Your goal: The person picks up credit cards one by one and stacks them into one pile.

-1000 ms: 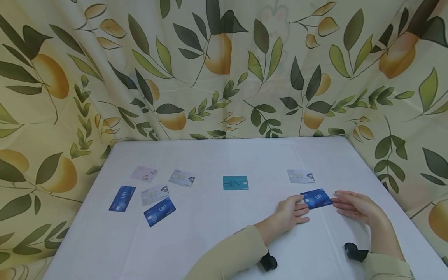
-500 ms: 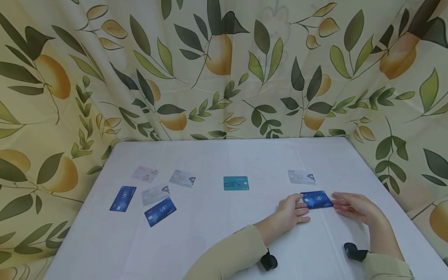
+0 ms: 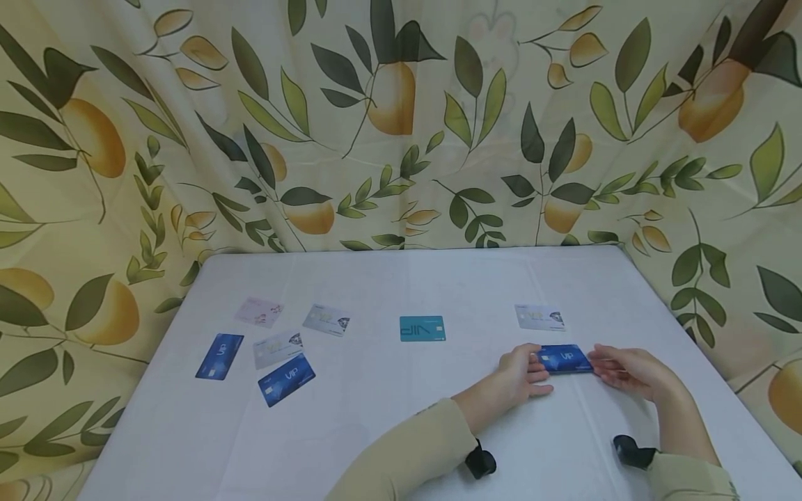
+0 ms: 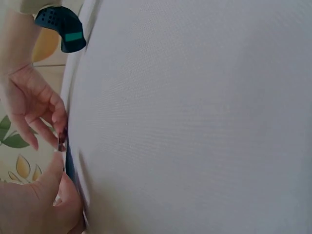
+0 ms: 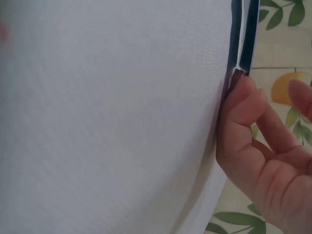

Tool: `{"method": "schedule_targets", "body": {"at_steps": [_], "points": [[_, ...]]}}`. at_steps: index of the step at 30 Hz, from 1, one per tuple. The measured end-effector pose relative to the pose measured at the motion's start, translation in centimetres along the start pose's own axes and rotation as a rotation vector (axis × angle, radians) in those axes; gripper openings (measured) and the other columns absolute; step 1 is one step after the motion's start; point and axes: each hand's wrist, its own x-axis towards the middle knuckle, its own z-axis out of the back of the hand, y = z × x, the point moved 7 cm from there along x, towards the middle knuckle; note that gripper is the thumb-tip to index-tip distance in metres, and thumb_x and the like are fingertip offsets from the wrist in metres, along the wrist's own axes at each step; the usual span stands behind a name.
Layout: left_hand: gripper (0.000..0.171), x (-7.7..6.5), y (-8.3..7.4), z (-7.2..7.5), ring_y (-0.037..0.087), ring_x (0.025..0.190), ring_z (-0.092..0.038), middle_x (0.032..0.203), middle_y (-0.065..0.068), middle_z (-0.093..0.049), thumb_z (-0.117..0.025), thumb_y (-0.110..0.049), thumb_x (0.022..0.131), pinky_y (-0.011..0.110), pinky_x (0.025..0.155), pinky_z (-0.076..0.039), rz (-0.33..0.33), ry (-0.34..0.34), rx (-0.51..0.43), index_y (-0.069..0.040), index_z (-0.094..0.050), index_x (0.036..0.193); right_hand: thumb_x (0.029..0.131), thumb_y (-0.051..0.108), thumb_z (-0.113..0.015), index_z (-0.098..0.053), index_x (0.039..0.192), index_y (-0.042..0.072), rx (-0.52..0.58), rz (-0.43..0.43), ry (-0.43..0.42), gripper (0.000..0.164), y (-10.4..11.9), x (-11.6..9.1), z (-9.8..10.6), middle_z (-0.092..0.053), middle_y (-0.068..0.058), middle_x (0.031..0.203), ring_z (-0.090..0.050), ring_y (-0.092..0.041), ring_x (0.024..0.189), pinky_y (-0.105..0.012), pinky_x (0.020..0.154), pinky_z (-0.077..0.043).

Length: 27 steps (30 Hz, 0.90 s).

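Observation:
A blue card lettered VIP (image 3: pixel 564 358) spans the space between the two hands on the right side of the table. Its left edge is pinched by the left hand (image 3: pixel 519 376), and the right hand (image 3: pixel 633 372) pinches its right edge. In the right wrist view the card (image 5: pixel 248 39) appears edge-on as a thin dark blue strip, close over the white cloth, meeting the fingertips of the right hand (image 5: pixel 263 156). The left wrist view has both hands facing each other, the left hand (image 4: pixel 39 204) low and the right hand (image 4: pixel 36 100) above. Behind the held card lies a pale silver card (image 3: pixel 539 317).
A teal card (image 3: pixel 422 328) lies mid-table. Toward the left are two blue cards (image 3: pixel 219 356) (image 3: pixel 287 379), two silver cards (image 3: pixel 326 320) (image 3: pixel 278 349) and a pinkish card (image 3: pixel 259 312). The white-covered table (image 3: pixel 376 431) ends at a fruit-patterned curtain (image 3: pixel 401 160).
The held blue card has turned slightly clockwise, its far edge now nearly level. The right hand has shifted a little to the left with it; the left hand has barely moved.

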Motion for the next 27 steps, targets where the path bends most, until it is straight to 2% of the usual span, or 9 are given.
{"method": "schedule_targets", "body": {"at_steps": [4,9,15,23,27], "points": [[0.028,0.0,0.0,-0.1,0.035,0.090,-0.059,0.087,0.018,-0.053,-0.057,-0.014,0.085,0.061,0.083,-0.046,0.015,0.020,0.014,0.011,-0.054,0.097,0.094,0.030,-0.049,-0.070,0.091,0.007,-0.003,-0.011,0.004,0.031,-0.2,0.1,-0.1,-0.064,0.001,0.079,-0.060,-0.008,0.070,-0.019,0.066,-0.054],[0.033,0.2,-0.2,0.0,0.038,0.094,-0.058,0.089,0.020,-0.054,-0.054,-0.013,0.087,0.060,0.084,-0.046,0.018,0.045,0.057,0.014,-0.054,0.105,0.095,0.030,-0.049,-0.070,0.090,0.010,0.001,-0.026,0.011,0.030,-0.4,0.1,-0.2,-0.064,0.001,0.079,-0.061,-0.009,0.070,-0.020,0.065,-0.054],[0.033,0.6,-0.4,0.3,0.039,0.093,-0.060,0.089,0.023,-0.057,-0.054,-0.013,0.087,0.059,0.082,-0.048,0.018,0.050,0.083,0.013,-0.055,0.107,0.093,0.028,-0.053,-0.071,0.092,0.012,0.053,-0.020,0.025,0.024,-0.4,0.0,-0.6,-0.068,-0.001,0.083,-0.066,-0.012,0.073,-0.021,0.065,-0.055],[0.026,1.2,-1.3,1.2,0.031,0.082,-0.065,0.080,0.018,-0.062,-0.057,-0.011,0.086,0.051,0.073,-0.054,-0.046,0.010,0.127,0.006,-0.059,0.105,0.090,0.025,-0.058,-0.067,0.086,0.024,0.076,0.014,0.011,0.011,0.1,0.0,-1.4,-0.070,-0.002,0.082,-0.068,-0.013,0.075,-0.021,0.063,-0.055],[0.019,1.5,-1.7,1.7,0.029,0.078,-0.066,0.077,0.016,-0.065,-0.060,-0.010,0.085,0.046,0.070,-0.056,-0.083,0.000,0.156,0.002,-0.060,0.099,0.089,0.025,-0.060,-0.065,0.084,0.028,0.118,0.025,0.009,0.008,0.4,0.0,-1.9,-0.070,-0.001,0.082,-0.068,-0.014,0.076,-0.021,0.062,-0.055]]}}
